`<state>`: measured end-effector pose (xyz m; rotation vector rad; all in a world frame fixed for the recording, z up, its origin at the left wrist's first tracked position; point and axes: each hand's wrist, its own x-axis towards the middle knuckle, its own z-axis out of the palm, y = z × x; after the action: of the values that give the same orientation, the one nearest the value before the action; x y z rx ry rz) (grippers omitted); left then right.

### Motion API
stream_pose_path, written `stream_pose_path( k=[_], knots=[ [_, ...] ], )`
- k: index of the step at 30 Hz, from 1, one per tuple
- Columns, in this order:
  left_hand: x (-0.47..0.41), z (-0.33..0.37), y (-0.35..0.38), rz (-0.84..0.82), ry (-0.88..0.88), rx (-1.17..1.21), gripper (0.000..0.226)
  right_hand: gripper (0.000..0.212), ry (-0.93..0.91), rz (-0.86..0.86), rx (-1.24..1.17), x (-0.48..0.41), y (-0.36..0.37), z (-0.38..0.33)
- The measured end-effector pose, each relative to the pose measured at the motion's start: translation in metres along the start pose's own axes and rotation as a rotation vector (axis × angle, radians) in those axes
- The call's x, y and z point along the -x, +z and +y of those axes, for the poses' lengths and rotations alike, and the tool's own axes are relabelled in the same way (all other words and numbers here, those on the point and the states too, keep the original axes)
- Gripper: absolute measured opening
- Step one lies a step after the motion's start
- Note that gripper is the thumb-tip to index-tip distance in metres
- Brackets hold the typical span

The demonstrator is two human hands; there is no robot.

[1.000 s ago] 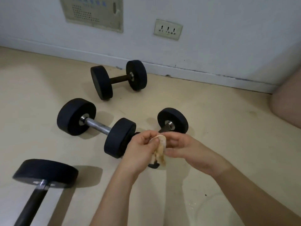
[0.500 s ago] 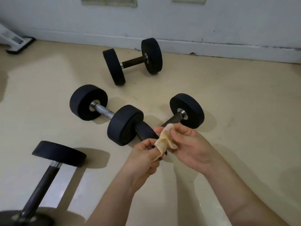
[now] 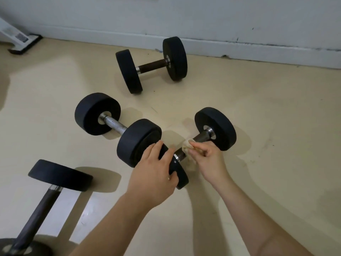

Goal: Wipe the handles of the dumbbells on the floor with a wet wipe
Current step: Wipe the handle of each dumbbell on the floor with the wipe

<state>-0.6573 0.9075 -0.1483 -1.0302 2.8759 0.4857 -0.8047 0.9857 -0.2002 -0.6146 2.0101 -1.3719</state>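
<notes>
Several black dumbbells lie on the beige floor. The nearest dumbbell (image 3: 215,129) has a dark handle (image 3: 201,137). My left hand (image 3: 156,169) grips its near black weight (image 3: 180,174). My right hand (image 3: 206,156) presses a crumpled, yellowish wet wipe (image 3: 187,145) onto the middle of that handle, which the hand and the wipe partly cover. A second dumbbell with a silver handle (image 3: 115,124) lies just to the left, its near weight touching my left fingers. A third dumbbell (image 3: 152,66) rests by the wall.
Another dumbbell (image 3: 46,196) stands tilted at the lower left, its dark bar running to the bottom corner. A white wall with a skirting board (image 3: 258,50) closes the far side. A white and black object (image 3: 20,40) sits at the upper left corner.
Both hands held the wipe in the air before. My left hand has let go and dropped onto the near weight. My right hand carried the wipe down onto the handle.
</notes>
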Motion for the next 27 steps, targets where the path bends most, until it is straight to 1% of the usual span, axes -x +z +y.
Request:
stream_pose_path(
  k=[2,4,5,7,8,9,10,11,13,14,15,16,17,18,19,20,22,23,24,25,26,27],
  knots=[
    [0.009,0.005,0.002,0.026,0.053,-0.083,0.064,0.029,-0.085,0.072,0.103,0.0,0.006,0.019],
    [0.018,0.01,0.006,0.021,0.098,-0.127,0.062,0.028,-0.203,0.204,0.216,0.002,0.007,0.034],
    [0.022,0.011,0.008,0.024,0.124,-0.115,0.059,0.026,-0.218,0.286,0.216,0.0,0.005,0.039],
    [0.027,0.01,0.014,0.081,0.175,-0.05,0.05,0.024,-0.145,0.442,0.119,-0.004,0.002,0.04],
    [0.027,0.009,0.015,0.105,0.192,0.003,0.046,0.023,-0.108,0.489,0.065,-0.004,0.001,0.04],
    [0.025,0.008,0.015,0.128,0.193,0.072,0.045,0.022,-0.093,0.483,0.034,0.0,0.002,0.042],
    [0.022,0.007,0.015,0.145,0.179,0.139,0.047,0.021,-0.108,0.42,0.032,0.007,0.005,0.044],
    [0.018,0.006,0.015,0.146,0.155,0.188,0.051,0.021,-0.144,0.309,0.061,0.02,0.009,0.046],
    [0.014,0.005,0.015,0.056,0.095,0.258,0.064,0.019,-0.283,0.087,0.211,0.038,0.007,0.046],
    [0.014,0.005,0.016,0.003,0.077,0.259,0.069,0.018,-0.357,0.045,0.304,0.036,0.0,0.046],
    [0.015,0.006,0.018,-0.023,0.082,0.24,0.071,0.016,-0.4,0.085,0.377,0.025,-0.009,0.046],
    [0.017,0.007,0.02,-0.028,0.095,0.223,0.072,0.014,-0.405,0.197,0.419,0.013,-0.018,0.048],
    [0.02,0.008,0.02,-0.022,0.103,0.215,0.072,0.014,-0.369,0.327,0.425,0.007,-0.025,0.047],
    [0.023,0.009,0.021,-0.016,0.101,0.211,0.072,0.015,-0.323,0.414,0.4,0.007,-0.026,0.046],
    [0.025,0.011,0.021,-0.011,0.108,0.198,0.072,0.016,-0.298,0.44,0.404,0.014,-0.024,0.046],
    [0.026,0.014,0.021,-0.01,0.119,0.174,0.073,0.017,-0.297,0.368,0.423,0.024,-0.016,0.046],
    [0.03,0.019,0.02,-0.013,0.138,0.114,0.074,0.015,-0.286,0.114,0.449,0.044,-0.008,0.046],
    [0.032,0.022,0.02,-0.012,0.145,0.092,0.074,0.008,-0.254,0.05,0.456,0.047,-0.013,0.044],
    [0.033,0.025,0.02,-0.011,0.149,0.068,0.074,0.004,-0.233,0.106,0.516,0.042,-0.021,0.047],
    [0.035,0.027,0.021,-0.011,0.161,0.034,0.074,0.009,-0.241,0.223,0.668,0.033,-0.03,0.05],
    [0.037,0.029,0.022,-0.019,0.174,-0.013,0.075,0.01,-0.275,0.344,0.842,0.027,-0.035,0.05],
    [0.038,0.03,0.023,-0.033,0.186,-0.07,0.075,0.017,-0.294,0.406,1.008,0.026,-0.038,0.05]
  ],
)
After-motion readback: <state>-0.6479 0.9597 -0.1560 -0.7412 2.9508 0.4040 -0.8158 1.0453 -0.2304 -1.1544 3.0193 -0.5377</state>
